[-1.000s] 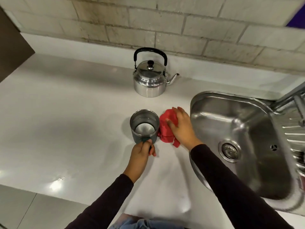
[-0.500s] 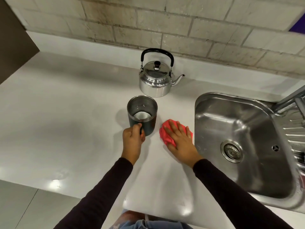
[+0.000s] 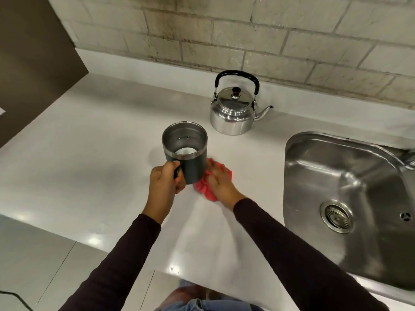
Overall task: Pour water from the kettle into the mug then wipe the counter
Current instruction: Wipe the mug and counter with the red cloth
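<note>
At the far left a dark brown panel (image 3: 33, 63) stands against the pale brick wall (image 3: 292, 30), and the white surface (image 3: 89, 153) runs from it toward the right. Near the middle, the left hand (image 3: 162, 185) is clenched around the handle of the mug (image 3: 186, 153), fingers wrapped through it and thumb near the rim; the dark-sleeved left arm (image 3: 116, 261) reaches up from the lower edge. The mug has a dark outer wall and a shiny metal inside, stands upright, and seems lifted off the surface, though I cannot tell for sure; a pale pool shows at its bottom. Just to the right of the mug, and partly hidden behind its lower wall, lies the red cloth (image 3: 205, 187), crumpled on the surface. The right hand (image 3: 219, 180) lies flat on top of the cloth with fingers spread and pressing down, not curled around it; the fingertips point toward the mug's base. Behind these 2 hands, near the wall, the metal kettle (image 3: 233, 113) stands upright on the surface, lid on, black handle raised, spout pointing right, well apart from both hands. Farthest right, the steel sink (image 3: 314, 176) is set into the surface, its drain (image 3: 336, 216) visible in the basin.
</note>
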Tool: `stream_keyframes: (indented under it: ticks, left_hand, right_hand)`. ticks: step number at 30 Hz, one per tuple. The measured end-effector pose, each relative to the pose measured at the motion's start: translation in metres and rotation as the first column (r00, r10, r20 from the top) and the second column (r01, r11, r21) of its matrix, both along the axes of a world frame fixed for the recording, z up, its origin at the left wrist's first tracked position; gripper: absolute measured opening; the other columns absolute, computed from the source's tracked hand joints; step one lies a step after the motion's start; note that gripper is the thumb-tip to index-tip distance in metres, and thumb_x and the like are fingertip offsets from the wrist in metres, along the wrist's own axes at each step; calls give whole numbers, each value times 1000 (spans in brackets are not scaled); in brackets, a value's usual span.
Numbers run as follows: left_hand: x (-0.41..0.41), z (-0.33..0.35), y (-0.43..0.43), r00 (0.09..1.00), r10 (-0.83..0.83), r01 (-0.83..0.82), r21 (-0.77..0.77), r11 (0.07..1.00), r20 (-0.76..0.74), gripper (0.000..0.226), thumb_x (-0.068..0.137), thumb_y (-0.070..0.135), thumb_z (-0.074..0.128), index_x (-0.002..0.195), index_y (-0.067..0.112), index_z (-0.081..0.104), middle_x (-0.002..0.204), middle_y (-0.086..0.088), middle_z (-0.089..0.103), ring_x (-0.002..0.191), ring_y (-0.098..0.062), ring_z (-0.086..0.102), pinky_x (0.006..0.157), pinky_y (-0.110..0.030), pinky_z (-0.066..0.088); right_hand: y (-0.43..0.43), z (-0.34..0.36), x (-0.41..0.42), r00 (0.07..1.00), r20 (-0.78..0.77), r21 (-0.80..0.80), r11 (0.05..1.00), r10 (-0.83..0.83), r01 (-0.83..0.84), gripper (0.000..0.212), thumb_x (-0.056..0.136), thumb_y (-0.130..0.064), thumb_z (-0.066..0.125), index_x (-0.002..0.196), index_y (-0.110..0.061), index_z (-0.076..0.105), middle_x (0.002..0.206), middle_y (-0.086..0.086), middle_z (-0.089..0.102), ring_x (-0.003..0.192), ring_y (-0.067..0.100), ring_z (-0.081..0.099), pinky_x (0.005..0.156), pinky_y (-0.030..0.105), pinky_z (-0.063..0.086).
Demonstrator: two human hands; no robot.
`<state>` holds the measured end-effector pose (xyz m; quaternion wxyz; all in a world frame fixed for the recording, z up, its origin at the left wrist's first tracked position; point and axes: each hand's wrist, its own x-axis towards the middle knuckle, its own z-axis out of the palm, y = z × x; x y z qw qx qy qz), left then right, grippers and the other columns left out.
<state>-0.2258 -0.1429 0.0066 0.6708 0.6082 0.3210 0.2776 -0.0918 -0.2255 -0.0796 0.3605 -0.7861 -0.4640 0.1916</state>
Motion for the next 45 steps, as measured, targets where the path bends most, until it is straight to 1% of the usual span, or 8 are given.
stream_keyframes:
  ticks: [6,15,23,27,30,34,41,45]
  left_hand:
    - [-6,-4,6,1000,14,-14,-21,1000,-18,37,70,34,42,37,25,27,37,6,26,41,-12,21,44,-26,19]
    - [-15,1,5,999,44,-44,-25,999,-19,41,75,28,38,35,27,28,36,7,26,39,-11,21,43,-22,20]
    - [-19,0,7,1000,16,-16,17,1000,-7,41,75,31,42,36,26,29,35,9,26,39,-12,22,43,-25,20]
    - [-15,-10,7,1000,-4,4,3,1000,-12,40,74,30,42,37,25,27,35,8,26,40,-13,22,45,-27,20]
    - [-7,-22,4,999,-44,43,-32,999,-21,42,78,26,37,37,24,28,36,6,27,40,-12,24,45,-26,22]
    - [5,-39,-4,995,-88,84,-87,993,-53,42,76,25,37,36,26,27,36,7,27,40,-12,24,43,-23,23]
    - [25,-61,-17,983,-167,154,-144,977,-82,43,76,25,36,34,26,26,35,6,28,38,-11,26,48,-28,24]
    - [29,-66,-23,975,-207,197,-129,972,-77,45,77,23,34,33,26,27,35,5,30,38,-11,28,52,-30,26]
  right_hand:
    - [-69,-27,-9,873,354,-258,932,337,-255,57,94,-45,40,147,-40,21,162,-4,5,149,18,-5,115,48,-7]
    - [-4,-12,88,932,292,-317,898,-214,305,52,98,-31,33,149,-26,23,162,10,5,148,32,0,116,57,-2]
    - [31,-2,-31,979,-30,-134,969,203,-206,45,73,-33,67,116,-20,62,122,11,63,118,31,54,105,49,40]
    - [-36,-14,-33,880,83,-142,879,468,-454,41,87,-20,51,126,-27,60,150,-5,42,142,14,27,117,32,5]
    - [-88,-12,-21,948,54,-106,946,314,-308,43,81,-16,44,117,-23,67,145,-15,39,139,3,27,114,18,-2]
    - [-121,4,-15,993,-115,63,998,-5,12,45,73,6,41,95,-18,71,128,-26,56,125,0,48,106,20,33]
    - [-125,22,-17,651,-606,125,753,-458,646,33,92,4,35,95,-9,65,100,2,76,98,16,69,84,25,54]
    - [-129,28,-6,497,-687,84,621,-531,780,35,95,-10,41,81,-23,70,80,-16,77,77,-1,70,62,7,50]
